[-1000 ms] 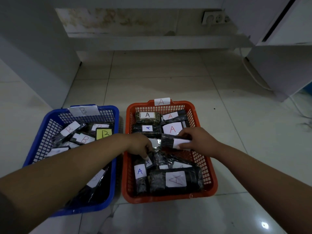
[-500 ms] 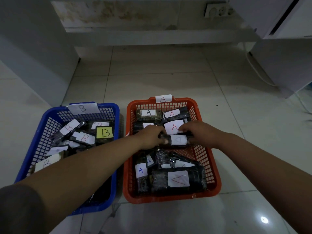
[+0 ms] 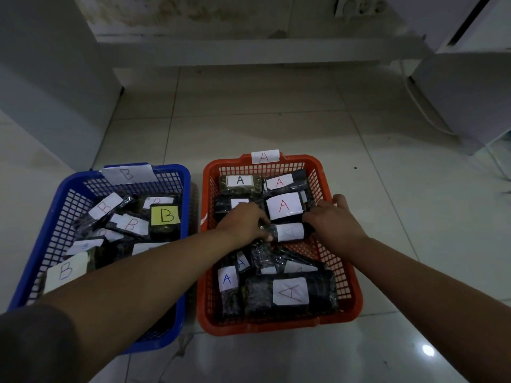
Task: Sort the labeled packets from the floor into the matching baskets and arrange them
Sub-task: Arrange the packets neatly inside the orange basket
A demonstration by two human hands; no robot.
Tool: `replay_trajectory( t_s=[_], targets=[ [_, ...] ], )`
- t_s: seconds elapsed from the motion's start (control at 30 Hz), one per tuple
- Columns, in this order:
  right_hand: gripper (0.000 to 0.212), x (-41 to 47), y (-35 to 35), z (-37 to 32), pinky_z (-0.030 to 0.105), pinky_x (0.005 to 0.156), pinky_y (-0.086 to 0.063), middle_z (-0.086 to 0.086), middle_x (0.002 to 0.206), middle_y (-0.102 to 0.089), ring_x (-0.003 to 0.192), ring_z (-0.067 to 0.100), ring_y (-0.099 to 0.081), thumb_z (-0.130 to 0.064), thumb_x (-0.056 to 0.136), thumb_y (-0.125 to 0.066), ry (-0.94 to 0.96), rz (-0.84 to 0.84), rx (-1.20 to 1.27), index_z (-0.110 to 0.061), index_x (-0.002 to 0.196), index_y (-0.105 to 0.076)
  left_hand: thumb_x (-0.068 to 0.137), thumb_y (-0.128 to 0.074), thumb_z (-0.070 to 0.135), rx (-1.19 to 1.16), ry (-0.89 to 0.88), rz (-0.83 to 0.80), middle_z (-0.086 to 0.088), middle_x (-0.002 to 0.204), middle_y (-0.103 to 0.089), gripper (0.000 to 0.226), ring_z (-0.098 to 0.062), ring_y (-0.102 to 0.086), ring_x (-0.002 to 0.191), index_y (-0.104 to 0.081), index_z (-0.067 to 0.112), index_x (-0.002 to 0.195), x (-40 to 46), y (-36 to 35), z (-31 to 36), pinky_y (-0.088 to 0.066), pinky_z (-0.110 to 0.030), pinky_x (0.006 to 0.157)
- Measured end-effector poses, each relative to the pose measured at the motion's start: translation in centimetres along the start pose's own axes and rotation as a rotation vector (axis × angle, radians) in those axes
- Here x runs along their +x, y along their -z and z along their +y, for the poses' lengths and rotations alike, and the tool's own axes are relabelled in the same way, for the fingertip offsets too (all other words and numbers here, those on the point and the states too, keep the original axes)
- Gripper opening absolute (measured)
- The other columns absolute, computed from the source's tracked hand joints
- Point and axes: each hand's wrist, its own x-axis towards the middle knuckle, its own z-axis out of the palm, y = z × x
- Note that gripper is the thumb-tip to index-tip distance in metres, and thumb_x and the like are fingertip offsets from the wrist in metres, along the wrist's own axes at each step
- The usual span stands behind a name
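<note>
An orange basket [image 3: 343, 275] tagged A stands on the floor and holds several dark packets with A labels. To its left a blue basket [image 3: 41, 244] tagged B holds several packets with B labels. Both my hands reach into the middle of the orange basket. My left hand [image 3: 243, 223] grips the left end of a dark packet with a white label [image 3: 290, 232]. My right hand [image 3: 333, 221] holds its right end, with the thumb up near the basket's right rim. The packet lies crosswise, just in front of a packet with a large red A [image 3: 283, 205].
Pale floor tiles surround the baskets. A white wall panel stands at the left, a low ledge at the back, and a white cabinet with a cable at the right. Bare floor lies behind and to the right of the orange basket.
Both hands carried the packet a little farther back in the orange basket and lowered it against the row of A packets. The camera tilted slightly downward.
</note>
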Motion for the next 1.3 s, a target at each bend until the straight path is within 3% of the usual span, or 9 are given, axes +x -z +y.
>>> replay_trajectory(
  t_s=[0.2, 0.43, 0.53, 0.6, 0.77, 1.0, 1.13, 1.2, 1.3],
  targets=[
    [0.02, 0.5, -1.1, 0.6, 0.039, 0.085, -0.02, 0.001, 0.102, -0.064, 0.099, 0.024, -0.055, -0.022, 0.075, -0.065, -0.063, 0.038, -0.059, -0.021, 0.095, -0.07, 0.07, -0.08, 0.021, -0.125, 0.06, 0.152, -0.002, 0.088, -0.06, 0.025, -0.017, -0.056, 0.082, -0.06, 0.01, 0.081, 0.4, -0.8, 0.3, -0.04, -0.027, 0.063],
    [0.031, -0.2, -2.3, 0.8, 0.043, 0.082, -0.034, 0.007, 0.095, -0.065, 0.091, 0.029, -0.058, -0.014, 0.065, -0.075, -0.125, 0.109, 0.003, -0.013, 0.094, -0.064, 0.078, -0.075, 0.016, -0.355, 0.126, 0.113, -0.005, 0.102, -0.065, 0.023, -0.017, -0.061, 0.092, -0.066, 0.011, 0.098, 1.1, 0.3, -0.3, -0.052, -0.03, 0.082],
    [0.029, -0.2, -2.4, 0.7, 0.045, 0.086, -0.03, 0.007, 0.098, -0.065, 0.094, 0.029, -0.058, -0.015, 0.07, -0.071, -0.124, 0.125, 0.0, -0.014, 0.097, -0.063, 0.088, -0.062, 0.007, -0.236, 0.108, 0.078, -0.005, 0.101, -0.065, 0.018, -0.005, -0.057, 0.08, -0.065, 0.01, 0.105, 0.9, 1.8, -1.4, -0.044, -0.006, 0.064],
    [0.027, -0.2, -2.4, 0.8, 0.044, 0.088, -0.024, 0.006, 0.1, -0.065, 0.096, 0.029, -0.058, -0.016, 0.073, -0.068, -0.127, 0.147, 0.007, -0.014, 0.1, -0.063, 0.092, -0.054, 0.003, -0.143, 0.09, -0.012, -0.005, 0.103, -0.065, 0.02, -0.005, -0.058, 0.079, -0.064, 0.009, 0.108, 0.6, 3.1, -1.9, -0.042, -0.007, 0.058],
    [0.028, -0.5, -2.3, 0.7, 0.049, 0.09, -0.033, 0.008, 0.098, -0.065, 0.096, 0.03, -0.059, -0.016, 0.071, -0.072, -0.125, 0.137, 0.024, -0.013, 0.098, -0.064, 0.092, -0.055, 0.008, 0.041, 0.05, -0.157, 0.0, 0.117, -0.062, 0.024, -0.01, -0.055, 0.103, -0.063, 0.012, 0.113, -0.3, 5.6, -2.9, -0.038, -0.017, 0.081],
    [0.03, -0.5, -1.7, 0.7, 0.047, 0.096, -0.028, 0.007, 0.109, -0.062, 0.105, 0.028, -0.056, -0.019, 0.079, -0.064, -0.132, 0.104, 0.049, -0.013, 0.108, -0.062, 0.091, -0.058, 0.015, 0.077, -0.027, -0.236, -0.001, 0.116, -0.062, 0.023, -0.012, -0.056, 0.101, -0.063, 0.015, 0.113, -1.0, 5.1, -2.5, -0.044, -0.022, 0.083],
    [0.022, -0.4, 0.1, 0.6, 0.035, 0.084, -0.04, 0.004, 0.102, -0.065, 0.097, 0.024, -0.059, -0.019, 0.083, -0.063, -0.143, 0.146, 0.301, -0.015, 0.104, -0.064, 0.091, -0.058, 0.029, 0.073, -0.052, -0.287, 0.0, 0.117, -0.061, 0.027, -0.014, -0.056, 0.105, -0.062, 0.015, 0.115, -1.3, 3.8, -1.6, -0.046, -0.027, 0.087],
    [0.01, -0.3, 1.5, 0.9, 0.021, 0.072, -0.044, -0.003, 0.092, -0.065, 0.089, 0.016, -0.061, -0.022, 0.085, -0.063, -0.163, -0.049, 0.572, -0.019, 0.094, -0.064, 0.091, -0.058, 0.034, 0.07, -0.07, -0.313, -0.002, 0.118, -0.059, 0.033, -0.015, -0.054, 0.105, -0.059, 0.015, 0.118, -1.7, 2.9, -0.9, -0.044, -0.025, 0.085],
    [0.001, -0.5, 2.6, 1.4, 0.023, 0.081, -0.048, -0.011, 0.095, -0.066, 0.092, 0.009, -0.061, -0.027, 0.083, -0.065, -0.075, -0.434, 0.679, -0.026, 0.084, -0.066, 0.089, -0.061, 0.028, 0.113, -0.194, -0.232, -0.003, 0.121, -0.051, 0.037, -0.015, -0.047, 0.109, -0.052, 0.02, 0.124, -2.3, 2.0, 0.2, -0.041, -0.026, 0.09]
  ],
)
